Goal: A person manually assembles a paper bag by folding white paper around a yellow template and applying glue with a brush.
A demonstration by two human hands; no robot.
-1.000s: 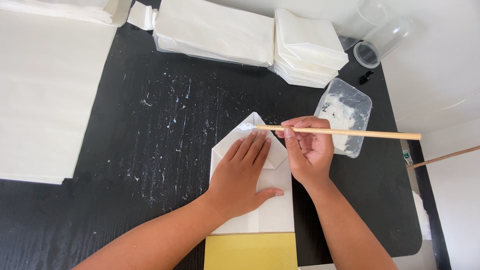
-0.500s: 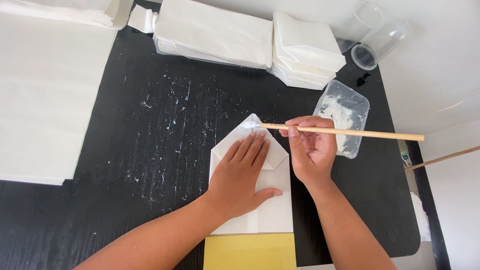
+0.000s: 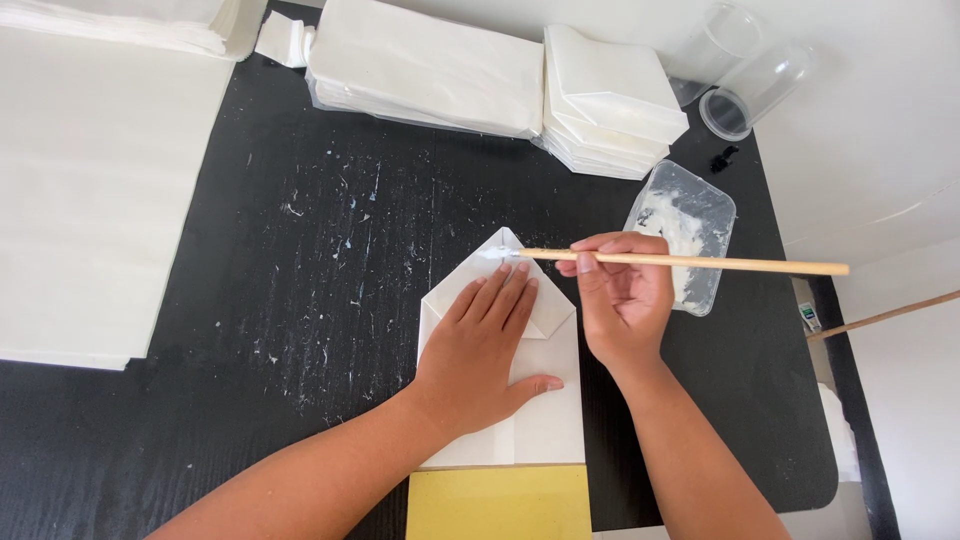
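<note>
Since the earlier frame, little had shifted: right hand (image 3: 622,305) kept its place and the thin wooden stick (image 3: 690,262) stayed level, its left tip at the paper's peak, the whole scene sitting marginally higher in view. Nearest the camera lay a yellow rectangular card (image 3: 500,503), with the bottom edge of the folded white paper envelope (image 3: 545,400) resting on it. Left hand (image 3: 480,350) lay flat and unclenched on that envelope, fingers spread toward the pointed flap, pressing it onto the black work mat (image 3: 300,280), which was flecked with dried white spots. Right hand was closed around the stick, pinched between thumb and fingers just right of the envelope. Beyond the right hand sat a clear plastic tub with white paste (image 3: 680,235). To the left lay a large sheet of white paper (image 3: 90,200). Farthest back stood stacks of folded white paper bags (image 3: 500,75) and two clear plastic cups (image 3: 750,85) lying on their sides.
</note>
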